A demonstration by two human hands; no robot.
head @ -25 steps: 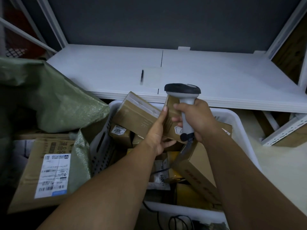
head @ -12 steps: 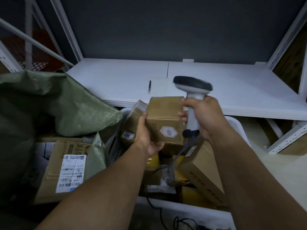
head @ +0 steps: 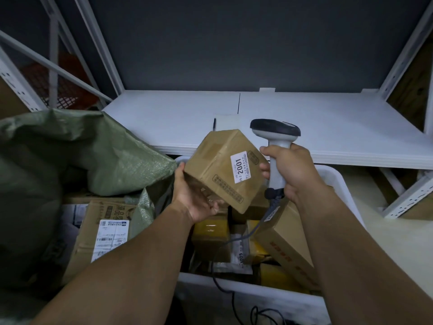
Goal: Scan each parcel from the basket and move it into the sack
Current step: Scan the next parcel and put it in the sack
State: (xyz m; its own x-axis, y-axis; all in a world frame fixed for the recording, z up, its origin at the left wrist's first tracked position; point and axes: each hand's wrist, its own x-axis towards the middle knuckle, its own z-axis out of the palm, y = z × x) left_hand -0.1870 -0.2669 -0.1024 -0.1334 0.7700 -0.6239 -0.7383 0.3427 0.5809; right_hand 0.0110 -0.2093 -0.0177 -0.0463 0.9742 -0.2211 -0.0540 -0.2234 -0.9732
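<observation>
Parcel: turned since the earlier frame, label 2001 now shown, held above the basket.
Left hand: the parcel is gripped from below.
Right hand: barcode scanner is gripped.
Sack: not yet reached; scan is judged next.

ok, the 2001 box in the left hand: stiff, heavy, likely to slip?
Probably stiff: the box shows flat faces and crisp edges though tilted. Likely light for its size: the left hand cups it from below while the right hand grips the scanner. Might tip: support sits under one lower corner.
</observation>
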